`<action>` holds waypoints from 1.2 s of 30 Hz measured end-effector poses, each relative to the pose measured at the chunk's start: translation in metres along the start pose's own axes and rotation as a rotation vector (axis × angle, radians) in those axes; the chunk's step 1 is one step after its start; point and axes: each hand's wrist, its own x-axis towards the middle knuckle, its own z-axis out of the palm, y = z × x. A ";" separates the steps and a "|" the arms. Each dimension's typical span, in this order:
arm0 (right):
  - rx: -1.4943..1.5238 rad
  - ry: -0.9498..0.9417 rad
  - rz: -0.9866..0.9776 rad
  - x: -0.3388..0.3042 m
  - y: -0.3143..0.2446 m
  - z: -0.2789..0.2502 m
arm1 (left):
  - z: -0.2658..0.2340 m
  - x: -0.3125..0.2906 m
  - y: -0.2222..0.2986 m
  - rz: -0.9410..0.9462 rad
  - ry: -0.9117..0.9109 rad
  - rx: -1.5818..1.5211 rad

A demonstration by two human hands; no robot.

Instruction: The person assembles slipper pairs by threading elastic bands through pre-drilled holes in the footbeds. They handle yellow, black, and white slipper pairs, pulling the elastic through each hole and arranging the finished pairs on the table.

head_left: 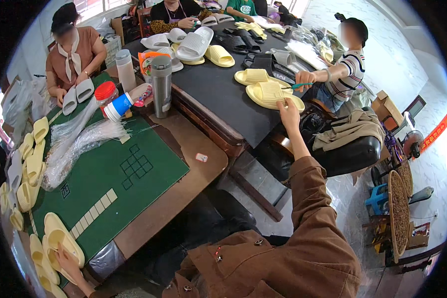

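Tabletop [211, 92], black and broad, fills the far middle, with a green board [149, 171] to its near left. A co-worker [350, 79] in a striped shirt is at the right. One yellow slipper [270, 93] lies at the tabletop's right edge, another yellow slipper [59, 237] at the board's near-left edge. The right grip [289, 116] grasps the first by its near rim; the left grip [67, 263] touches the second, whether clasping it I cannot tell. The co-worker's hand [305, 78] points a green tool [299, 86] toward the first. The step looks like handling slippers for finishing; next calls for a steady rim hold, clear of the tool.
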 end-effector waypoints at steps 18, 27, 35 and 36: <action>0.255 -0.269 -0.179 -0.015 -0.033 -0.003 | -0.046 -0.005 0.065 -0.057 -0.040 0.091; 0.358 -0.303 -0.182 -0.002 -0.057 0.012 | -0.061 -0.021 0.067 -0.054 -0.030 0.065; 0.073 -0.331 -0.160 0.094 -0.004 0.042 | -0.037 -0.041 0.103 0.058 -0.046 0.034; 0.154 -0.505 -0.155 0.116 0.016 0.033 | -0.038 -0.038 0.146 -0.106 -0.199 0.274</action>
